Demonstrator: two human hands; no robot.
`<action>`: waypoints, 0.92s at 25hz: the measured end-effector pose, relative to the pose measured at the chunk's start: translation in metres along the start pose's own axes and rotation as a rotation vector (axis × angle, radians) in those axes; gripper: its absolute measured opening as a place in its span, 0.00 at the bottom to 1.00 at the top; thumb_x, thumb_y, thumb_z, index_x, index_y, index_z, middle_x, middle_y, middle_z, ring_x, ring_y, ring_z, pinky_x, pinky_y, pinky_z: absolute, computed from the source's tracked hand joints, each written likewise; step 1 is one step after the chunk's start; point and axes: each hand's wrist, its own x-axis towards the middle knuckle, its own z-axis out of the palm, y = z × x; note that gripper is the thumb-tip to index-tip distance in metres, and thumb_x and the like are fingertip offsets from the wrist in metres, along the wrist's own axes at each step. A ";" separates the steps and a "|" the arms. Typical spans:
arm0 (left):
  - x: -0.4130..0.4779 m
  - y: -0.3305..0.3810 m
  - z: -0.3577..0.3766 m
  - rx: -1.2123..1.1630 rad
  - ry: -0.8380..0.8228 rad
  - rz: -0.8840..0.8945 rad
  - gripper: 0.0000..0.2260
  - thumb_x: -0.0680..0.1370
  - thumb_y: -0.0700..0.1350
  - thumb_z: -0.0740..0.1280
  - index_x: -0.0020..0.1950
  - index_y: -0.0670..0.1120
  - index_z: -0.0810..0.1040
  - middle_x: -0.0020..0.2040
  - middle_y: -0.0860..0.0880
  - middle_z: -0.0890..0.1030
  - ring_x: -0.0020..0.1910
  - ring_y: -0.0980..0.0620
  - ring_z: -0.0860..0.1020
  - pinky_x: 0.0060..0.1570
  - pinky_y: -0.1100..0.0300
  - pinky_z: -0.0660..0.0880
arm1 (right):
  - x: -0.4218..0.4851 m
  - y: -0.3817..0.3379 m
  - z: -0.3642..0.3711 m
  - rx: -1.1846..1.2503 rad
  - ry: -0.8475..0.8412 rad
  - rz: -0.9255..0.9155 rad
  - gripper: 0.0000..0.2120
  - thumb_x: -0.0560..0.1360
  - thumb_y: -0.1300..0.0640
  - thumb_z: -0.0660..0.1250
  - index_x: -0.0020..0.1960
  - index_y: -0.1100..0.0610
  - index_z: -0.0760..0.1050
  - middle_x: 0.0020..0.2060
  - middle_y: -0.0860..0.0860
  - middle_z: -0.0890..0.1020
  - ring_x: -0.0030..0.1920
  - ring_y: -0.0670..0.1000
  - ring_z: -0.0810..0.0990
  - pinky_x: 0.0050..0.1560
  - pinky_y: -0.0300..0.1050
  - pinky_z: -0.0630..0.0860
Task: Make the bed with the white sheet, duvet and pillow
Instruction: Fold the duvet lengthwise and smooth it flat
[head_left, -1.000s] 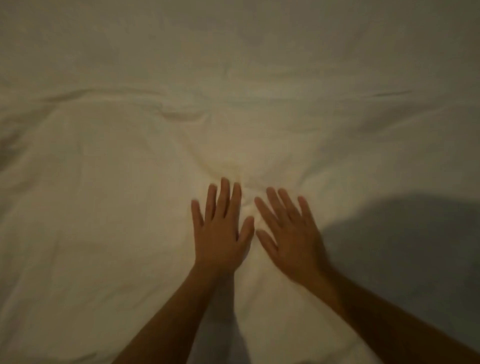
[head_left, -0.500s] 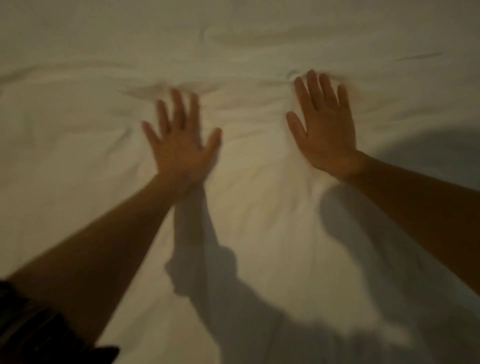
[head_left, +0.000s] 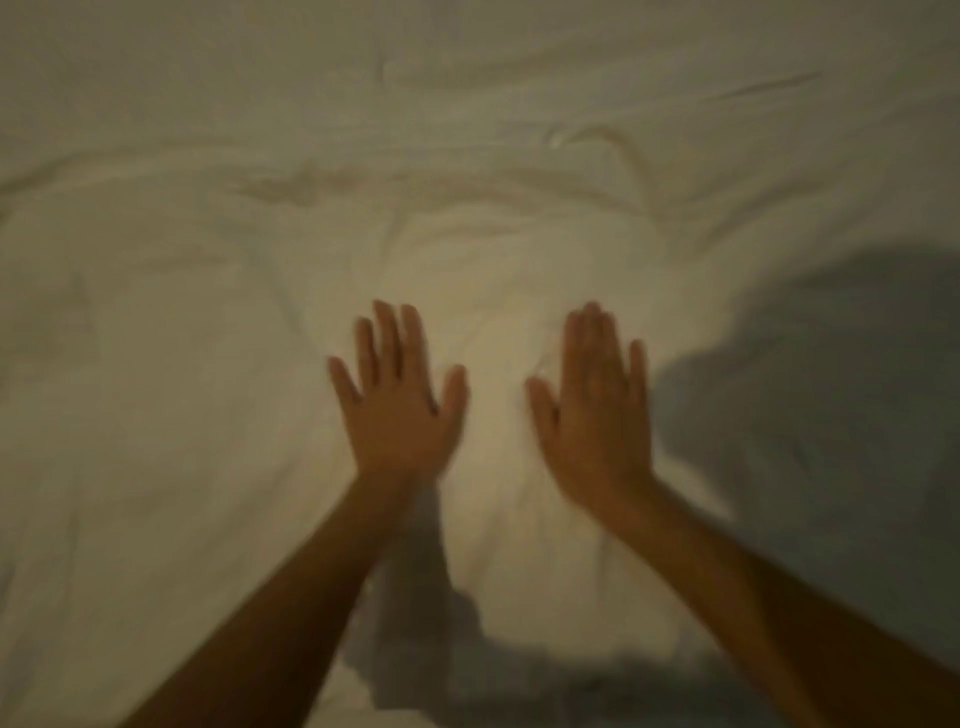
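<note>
A: What fills the whole picture?

B: White bedding. It spreads near and far, left and right. I cannot tell if it is the sheet or the duvet.

A: Where are the hands?

B: In the middle. The left hand is on the left, and the right hand is just beside it on the right. They are close, but they do not touch each other.

A: Are they holding anything?

B: No. Both hands are flat with the palms down. The fingers are straight and point to the far side. The thumbs stick out toward each other. Nothing is grabbed or pinched. The hands look like they lie on the bedding, but the picture is blurry, so I cannot tell how hard they press.

A: Is the bedding smooth?

B: Not all of it. Long wrinkles run from left to right on the far side of the hands.

A: What is the dark patch?

B: A big shadow on the right side of the bedding. The left arm comes in from the near left. The right arm comes in from the near right corner.
</note>
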 end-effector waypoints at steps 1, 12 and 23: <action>-0.025 0.006 0.004 0.020 -0.027 0.082 0.31 0.78 0.62 0.47 0.78 0.48 0.52 0.78 0.45 0.52 0.77 0.44 0.50 0.72 0.40 0.48 | -0.020 -0.009 -0.001 0.006 -0.058 -0.045 0.31 0.80 0.44 0.46 0.75 0.64 0.57 0.74 0.61 0.61 0.74 0.58 0.59 0.73 0.55 0.52; -0.159 -0.002 0.015 0.087 -0.151 0.369 0.35 0.75 0.65 0.56 0.77 0.46 0.57 0.77 0.48 0.56 0.76 0.46 0.53 0.72 0.40 0.51 | -0.147 0.029 -0.031 -0.090 -0.223 -0.054 0.36 0.79 0.37 0.44 0.76 0.63 0.54 0.75 0.58 0.58 0.74 0.57 0.57 0.73 0.53 0.51; -0.133 0.038 0.019 0.040 -0.073 0.386 0.35 0.77 0.67 0.46 0.77 0.47 0.57 0.78 0.50 0.54 0.76 0.45 0.53 0.70 0.38 0.49 | -0.134 0.111 -0.055 -0.038 -0.126 -0.239 0.27 0.81 0.43 0.48 0.75 0.57 0.60 0.75 0.53 0.61 0.75 0.53 0.58 0.72 0.53 0.55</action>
